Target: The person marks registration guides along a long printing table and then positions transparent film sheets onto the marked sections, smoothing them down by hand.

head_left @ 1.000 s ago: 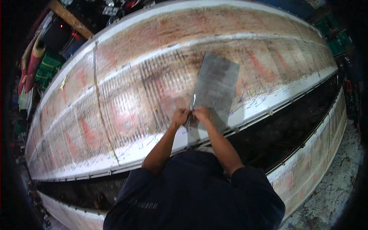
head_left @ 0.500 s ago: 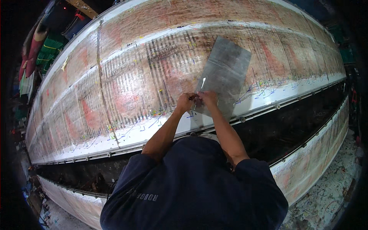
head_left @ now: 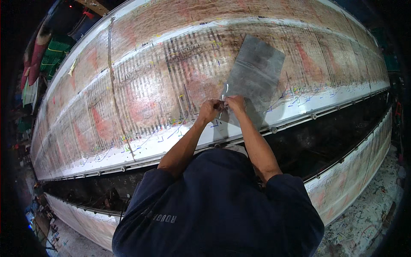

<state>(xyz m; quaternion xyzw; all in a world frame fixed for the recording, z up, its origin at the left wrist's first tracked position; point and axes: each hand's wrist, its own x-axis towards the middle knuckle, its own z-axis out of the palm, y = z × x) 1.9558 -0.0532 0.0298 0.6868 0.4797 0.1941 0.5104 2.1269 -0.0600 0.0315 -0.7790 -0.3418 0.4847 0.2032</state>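
Note:
A grey rectangular sheet (head_left: 258, 62) lies slanted on the long printing-style table in front of me, with a pale glint along its left edge. Over that sheet's lower left edge, my left hand (head_left: 209, 110) is closed, fingertips drawn together. My right hand (head_left: 236, 103) is closed in a pinch just beside it, over the sheet. A small dark piece shows between the fingertips of both hands; its kind is too small to tell. Both forearms reach up from the navy sleeves.
The long table's top (head_left: 145, 107) is stained brown and red, with dark stripes and many small coloured marks. A rail with round knobs (head_left: 274, 129) runs along its near edge. A dark gap separates it from another table (head_left: 338, 188) behind me. Green crates (head_left: 55, 55) stand far left.
Both hands have risen slightly in the picture, staying close together at the sheet's edge. The right hand's fingers now look more tightly pinched. The whole view has shifted a little.

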